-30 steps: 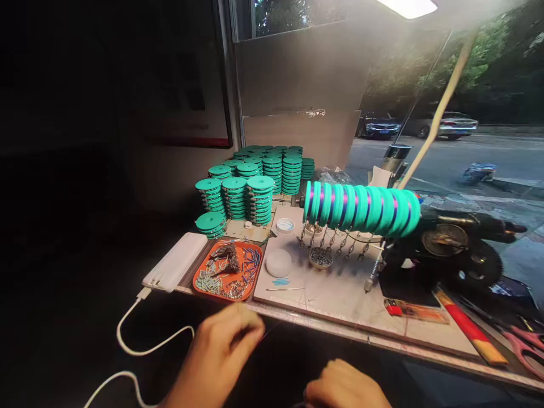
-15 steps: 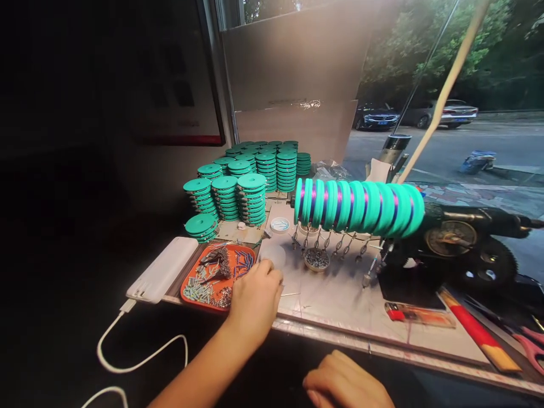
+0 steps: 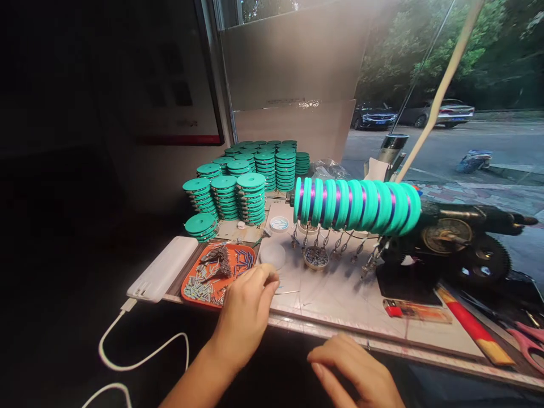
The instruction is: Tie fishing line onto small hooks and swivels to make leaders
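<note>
My left hand (image 3: 249, 297) is above the board's near edge, thumb and fingertips pinched together; whatever they hold is too small to make out. Beside it lies an orange tray (image 3: 204, 299) of small metal parts and short pale and blue tubes. A round whitish disc (image 3: 272, 256) is just beyond the fingertips, and a thin pale stick (image 3: 288, 292) lies to their right. My right hand (image 3: 357, 368) hovers in front of the table edge, fingers loosely curled, thumb apart, nothing visible in it. Teal foam spools (image 3: 357, 205) wound with purple line sit on a horizontal shaft, with metal spring-like pieces hanging below.
Stacks of teal spools (image 3: 251, 198) stand at the back left. A bowl of grey beads (image 3: 317, 258) and a white dish (image 3: 279, 225) are mid-board. Left is a white power bank (image 3: 164, 269) with a cable; right are a lighter (image 3: 416, 311), a red-yellow stick (image 3: 474, 326) and pink-handled scissors (image 3: 527, 343).
My left hand has drawn back slightly from the round disc and tray, its fingertips now pinched over the board. My right hand has risen a little, its thumb more apart from the fingers.
</note>
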`<state>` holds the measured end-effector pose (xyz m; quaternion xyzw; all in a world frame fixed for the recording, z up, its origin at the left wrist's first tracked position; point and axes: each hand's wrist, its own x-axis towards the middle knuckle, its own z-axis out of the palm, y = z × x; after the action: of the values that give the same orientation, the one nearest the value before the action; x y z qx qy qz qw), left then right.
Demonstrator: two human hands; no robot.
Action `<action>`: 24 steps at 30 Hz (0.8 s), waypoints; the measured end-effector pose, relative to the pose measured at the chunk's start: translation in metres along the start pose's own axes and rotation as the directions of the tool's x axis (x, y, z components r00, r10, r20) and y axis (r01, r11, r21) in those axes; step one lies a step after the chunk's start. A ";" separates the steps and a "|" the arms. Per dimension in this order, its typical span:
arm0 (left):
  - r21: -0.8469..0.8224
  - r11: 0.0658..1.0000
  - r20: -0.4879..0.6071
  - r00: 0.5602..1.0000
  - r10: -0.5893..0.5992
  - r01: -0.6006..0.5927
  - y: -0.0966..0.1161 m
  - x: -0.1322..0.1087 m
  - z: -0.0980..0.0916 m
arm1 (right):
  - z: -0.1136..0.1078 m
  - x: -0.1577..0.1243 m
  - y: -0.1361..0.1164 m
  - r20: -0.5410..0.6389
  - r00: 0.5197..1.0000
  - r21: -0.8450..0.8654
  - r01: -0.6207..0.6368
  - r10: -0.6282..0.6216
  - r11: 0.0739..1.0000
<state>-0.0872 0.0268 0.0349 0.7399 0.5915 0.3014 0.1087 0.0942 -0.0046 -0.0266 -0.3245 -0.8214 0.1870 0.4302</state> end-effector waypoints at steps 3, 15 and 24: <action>-0.327 0.940 -0.039 0.992 -0.119 0.100 0.000 -0.026 -0.002 | -0.010 0.003 -0.005 0.029 0.999 -0.027 -0.025 0.026 0.999; -0.689 0.675 -0.064 0.905 -0.420 0.265 0.004 -0.098 0.039 | 0.001 0.002 -0.029 0.039 0.994 -0.263 0.111 -0.104 0.958; -0.638 0.766 -0.150 0.963 -0.223 0.078 -0.008 -0.106 0.048 | 0.011 -0.001 -0.036 0.049 0.995 -0.301 0.101 -0.090 0.948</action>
<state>-0.0789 -0.0612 -0.0413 0.5738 0.5233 0.5499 0.3074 0.0723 -0.0316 -0.0127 -0.3431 -0.8624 0.0436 0.3696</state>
